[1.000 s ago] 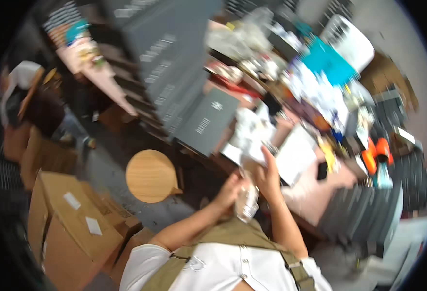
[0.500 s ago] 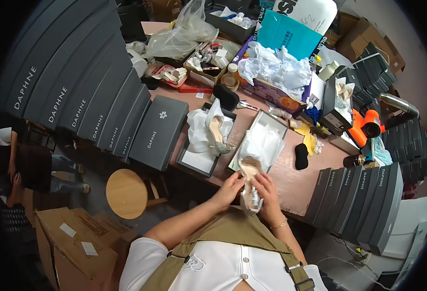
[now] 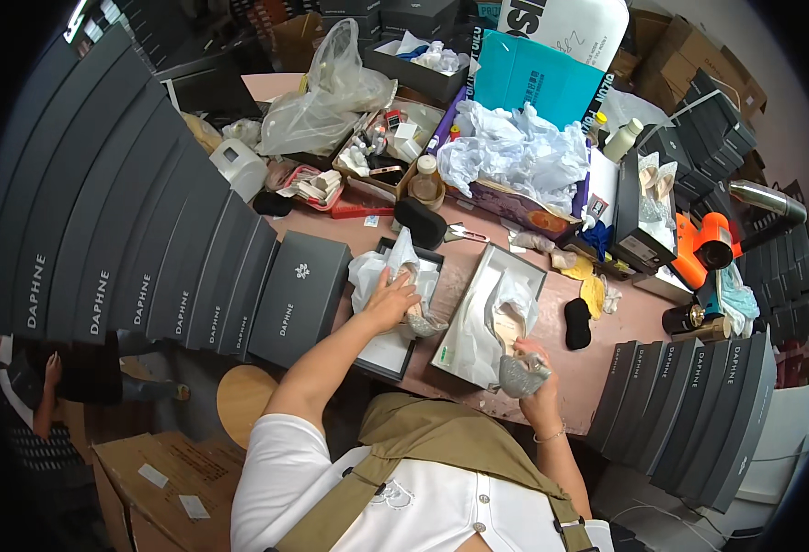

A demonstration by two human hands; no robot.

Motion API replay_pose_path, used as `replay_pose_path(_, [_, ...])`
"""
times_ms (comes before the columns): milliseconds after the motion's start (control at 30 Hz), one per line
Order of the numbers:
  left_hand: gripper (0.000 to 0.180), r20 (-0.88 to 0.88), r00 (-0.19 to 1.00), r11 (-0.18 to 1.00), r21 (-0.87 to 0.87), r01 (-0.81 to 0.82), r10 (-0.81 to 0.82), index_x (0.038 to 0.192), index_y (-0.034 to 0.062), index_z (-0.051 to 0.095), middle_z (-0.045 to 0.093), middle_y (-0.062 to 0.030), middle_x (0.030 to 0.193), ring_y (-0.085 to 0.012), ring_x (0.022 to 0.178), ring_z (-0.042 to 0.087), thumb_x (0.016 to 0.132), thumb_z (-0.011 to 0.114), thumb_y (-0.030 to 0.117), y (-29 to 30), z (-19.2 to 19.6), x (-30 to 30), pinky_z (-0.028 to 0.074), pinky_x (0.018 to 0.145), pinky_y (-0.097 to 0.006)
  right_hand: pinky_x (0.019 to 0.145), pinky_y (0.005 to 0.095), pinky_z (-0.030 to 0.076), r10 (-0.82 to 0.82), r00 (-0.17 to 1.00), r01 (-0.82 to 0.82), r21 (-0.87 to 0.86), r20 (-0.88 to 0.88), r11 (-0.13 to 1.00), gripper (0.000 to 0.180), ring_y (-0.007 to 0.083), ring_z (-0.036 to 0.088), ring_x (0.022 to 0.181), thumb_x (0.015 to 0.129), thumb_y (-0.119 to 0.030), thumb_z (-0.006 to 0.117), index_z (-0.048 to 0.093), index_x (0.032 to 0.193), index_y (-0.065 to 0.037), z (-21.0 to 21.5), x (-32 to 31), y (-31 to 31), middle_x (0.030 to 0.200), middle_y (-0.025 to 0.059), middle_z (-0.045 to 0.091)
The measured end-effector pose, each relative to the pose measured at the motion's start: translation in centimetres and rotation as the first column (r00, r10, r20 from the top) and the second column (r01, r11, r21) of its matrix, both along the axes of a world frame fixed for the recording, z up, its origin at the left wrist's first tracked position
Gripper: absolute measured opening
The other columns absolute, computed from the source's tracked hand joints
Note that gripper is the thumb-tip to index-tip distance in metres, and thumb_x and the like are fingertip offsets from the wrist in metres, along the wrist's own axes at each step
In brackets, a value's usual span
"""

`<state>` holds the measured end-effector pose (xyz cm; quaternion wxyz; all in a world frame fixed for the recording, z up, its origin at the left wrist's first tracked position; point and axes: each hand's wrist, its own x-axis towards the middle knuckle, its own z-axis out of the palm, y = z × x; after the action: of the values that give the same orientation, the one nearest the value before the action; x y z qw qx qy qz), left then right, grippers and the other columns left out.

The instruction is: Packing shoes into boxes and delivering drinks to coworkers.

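My right hand (image 3: pixel 540 379) grips a silver glitter shoe (image 3: pixel 522 375) by its rounded glittery end. The shoe lies tilted over the near end of an open grey shoe box (image 3: pixel 464 357), with white tissue paper around its other end. To the left, my left hand (image 3: pixel 392 302) is closed on the matching silver shoe (image 3: pixel 425 322). That one rests among crumpled white tissue (image 3: pixel 367 273) in a second open grey box part (image 3: pixel 384 355). My left fingertips are partly hidden against the shoe.
Tall rows of dark grey shoe boxes (image 3: pixel 128 212) line the left; another row (image 3: pixel 685 400) stands at right. Behind are a purple carton of tissue (image 3: pixel 515 152), black pad (image 3: pixel 420 224), scissors (image 3: pixel 467 234) and an orange heat gun (image 3: pixel 706 247). Another person (image 3: pixel 45 386) is at far left.
My left hand has left the shoe in my right hand and moved left onto the other shoe. My right hand has shifted right, bringing its shoe over the right box. The view has shifted slightly.
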<state>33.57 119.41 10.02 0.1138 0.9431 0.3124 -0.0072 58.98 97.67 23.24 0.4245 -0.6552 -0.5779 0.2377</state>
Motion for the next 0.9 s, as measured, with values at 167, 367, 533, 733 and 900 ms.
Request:
replay_pose_path(167, [0.022,0.389,0.884,0.898,-0.433,-0.073,0.26,0.103,0.0093,0.064,0.065,-0.0107,0.102,-0.0217,0.099,0.061,0.081,0.064,0.012,2.1,15.4,-0.9,0.04,0.097,-0.046,0.087,0.0324,0.045,-0.14,0.949,0.13,-0.054,-0.282,0.99,0.024,0.0206,0.058,0.101,0.085,-0.006,0.059,0.058,0.109,0.0,-1.4,-0.2,2.4,0.104,0.0092,0.064])
replay_pose_path(367, [0.026,0.355,0.663,0.071,-0.907,0.415,0.659,0.11,0.001,0.059,0.066,-0.0061,0.096,-0.012,0.086,0.062,0.091,0.057,0.018,-1.0,14.2,-1.1,0.051,0.078,-0.028,0.07,0.0192,0.04,-0.026,0.721,-0.058,-0.097,-0.692,0.994,0.012,0.003,0.046,0.079,0.095,-0.013,0.054,0.053,0.098,-0.001,2.0,-5.3,8.4,0.086,-0.0033,0.054])
replay_pose_path(533, [0.025,0.305,0.653,0.052,-0.925,0.377,0.693,0.109,0.0024,0.057,0.065,-0.0061,0.092,-0.0123,0.084,0.062,0.091,0.06,0.019,-3.0,13.1,-1.1,0.051,0.076,-0.027,0.075,0.02,0.041,-0.018,0.691,-0.116,-0.135,-0.722,0.984,0.017,0.0036,0.047,0.083,0.097,-0.014,0.051,0.052,0.106,0.0,1.1,-6.1,8.0,0.091,-0.0033,0.055])
replay_pose_path(733, [0.023,0.29,0.637,0.022,-0.919,0.394,0.714,0.109,-0.0001,0.057,0.064,-0.006,0.096,-0.0116,0.085,0.061,0.091,0.052,0.013,-4.0,12.6,-0.4,0.051,0.078,-0.027,0.077,0.0193,0.04,-0.029,0.681,-0.121,-0.151,-0.732,0.981,0.024,0.0036,0.047,0.084,0.097,-0.018,0.052,0.054,0.113,-0.001,0.8,-5.8,6.9,0.094,-0.0045,0.055])
replay_pose_path(900, [0.019,0.29,0.618,0.024,-0.916,0.401,0.73,0.105,0.001,0.059,0.064,-0.0046,0.095,-0.0112,0.084,0.061,0.091,0.054,0.013,-3.5,12.7,-0.2,0.05,0.076,-0.026,0.068,0.0214,0.042,-0.016,0.716,-0.105,-0.131,-0.698,0.986,0.015,0.0043,0.045,0.076,0.097,-0.013,0.049,0.053,0.101,0.0,0.5,-5.8,7.4,0.086,-0.0023,0.054])
